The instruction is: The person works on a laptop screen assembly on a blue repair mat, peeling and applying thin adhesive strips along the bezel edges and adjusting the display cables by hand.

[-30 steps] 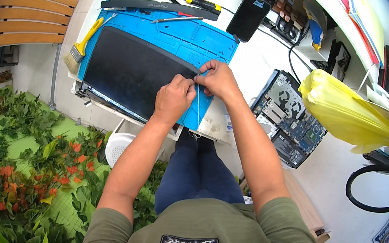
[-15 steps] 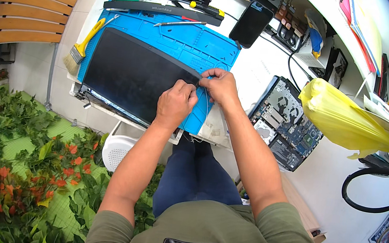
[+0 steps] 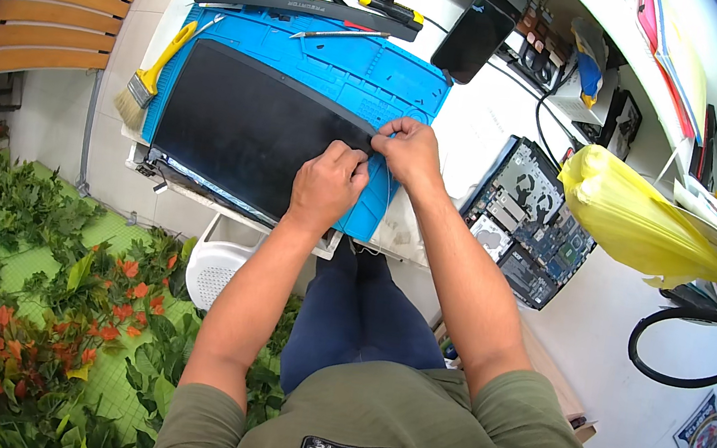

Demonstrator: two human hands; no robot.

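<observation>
A dark laptop screen [image 3: 248,126] lies flat on a blue work mat [image 3: 345,62]. Its right edge is where both hands meet it. My left hand [image 3: 325,185] is closed with curled fingers over that edge, and its fingertips are hidden from view. Just above, my right hand [image 3: 410,153] pinches the screen's upper right corner between thumb and forefinger. A thin pale cable [image 3: 388,193] hangs below the right hand over the mat. Along the screen's lower border runs an exposed strip [image 3: 217,188] with a small connector dangling at its left end.
A yellow-handled brush [image 3: 150,87] lies left of the screen. Behind it are a long dark bar [image 3: 306,7], a slim metal tool [image 3: 339,35] and a yellow-black cutter [image 3: 391,11]. A phone [image 3: 473,40] lies at the back. An opened laptop base [image 3: 528,225] stands to the right, by a yellow bag [image 3: 644,214].
Both hands stay at the screen's right edge, with small finger shifts at the corner. The view has moved slightly.
</observation>
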